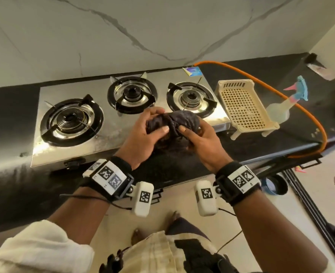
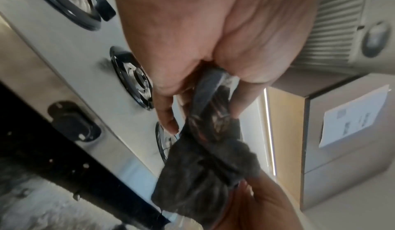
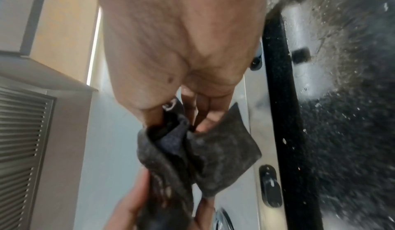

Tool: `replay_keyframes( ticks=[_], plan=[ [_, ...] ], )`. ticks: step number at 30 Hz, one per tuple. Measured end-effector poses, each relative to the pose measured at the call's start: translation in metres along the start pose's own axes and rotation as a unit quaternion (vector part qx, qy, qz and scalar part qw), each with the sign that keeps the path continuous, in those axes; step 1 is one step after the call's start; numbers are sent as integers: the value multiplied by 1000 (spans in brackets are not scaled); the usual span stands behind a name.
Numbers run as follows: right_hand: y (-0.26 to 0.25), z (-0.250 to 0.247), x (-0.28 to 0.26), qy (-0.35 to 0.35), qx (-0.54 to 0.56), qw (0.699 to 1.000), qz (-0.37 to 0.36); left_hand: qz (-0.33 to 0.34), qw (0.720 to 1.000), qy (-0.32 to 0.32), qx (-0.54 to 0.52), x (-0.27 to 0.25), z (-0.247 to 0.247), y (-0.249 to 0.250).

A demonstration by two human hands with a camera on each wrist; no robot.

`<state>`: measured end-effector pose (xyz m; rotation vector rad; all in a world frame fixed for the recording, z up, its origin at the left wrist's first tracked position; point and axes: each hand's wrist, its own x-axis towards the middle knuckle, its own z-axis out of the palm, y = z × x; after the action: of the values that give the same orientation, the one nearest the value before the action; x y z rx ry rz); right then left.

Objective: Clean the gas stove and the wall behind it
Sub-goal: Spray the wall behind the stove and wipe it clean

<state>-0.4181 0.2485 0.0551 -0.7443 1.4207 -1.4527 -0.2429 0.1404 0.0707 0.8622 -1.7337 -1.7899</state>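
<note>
We hold a bunched dark cloth (image 1: 172, 125) over the stove's front edge

Our left hand (image 1: 143, 134) and right hand (image 1: 200, 140) both curl their fingers round the cloth above the steel stove (image 1: 107, 133), near its front right corner; a basket (image 1: 243, 107) and spray bottle (image 1: 280, 111) stand on the counter (image 1: 9, 107) beside the stove's right edge, below the marble wall (image 1: 123, 32)

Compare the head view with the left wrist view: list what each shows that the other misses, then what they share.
Only the head view shows the marble-veined wall, the cream perforated plastic basket, the orange gas hose and the translucent spray bottle with blue and pink trigger. Only the left wrist view shows the slatted metal hood overhead and a white paper sheet on a cabinet. Both show the steel three-burner gas stove, and the left hand and right hand gripping the crumpled dark grey cloth.
</note>
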Motion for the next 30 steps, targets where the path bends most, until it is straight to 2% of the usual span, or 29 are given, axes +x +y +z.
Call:
replay_keyframes(
  ticks=[3,8,11,13,15,20,23,26,28,30],
  plan=[
    [-9,-29,10,48,-20,999,-16,-33,999,14,-7,13,29,-5],
    [-19,-105,37,109,-72,989,-73,-78,997,-11,-23,56,91,1],
    [-22,-158,52,166,-186,963,-97,-97,995,1,-27,94,139,0],
    [-26,-212,69,195,-243,945,-98,-91,996,-11,15,131,187,-2],
    [-22,-225,83,197,-271,938,-88,-86,994,-16,57,148,194,-12],
    [-28,-288,120,184,-360,914,-41,-123,990,-36,51,207,249,-36],
    [-25,-303,127,158,-402,902,-21,-140,981,-41,130,219,271,-37],
    [-11,-318,118,132,-439,888,5,-128,950,-79,275,222,285,-35],
    [-3,-333,102,178,-404,897,-30,-103,932,-99,334,226,288,-39],
    [3,-349,83,253,-367,891,-81,-88,919,-108,370,228,288,-41]
  ],
)
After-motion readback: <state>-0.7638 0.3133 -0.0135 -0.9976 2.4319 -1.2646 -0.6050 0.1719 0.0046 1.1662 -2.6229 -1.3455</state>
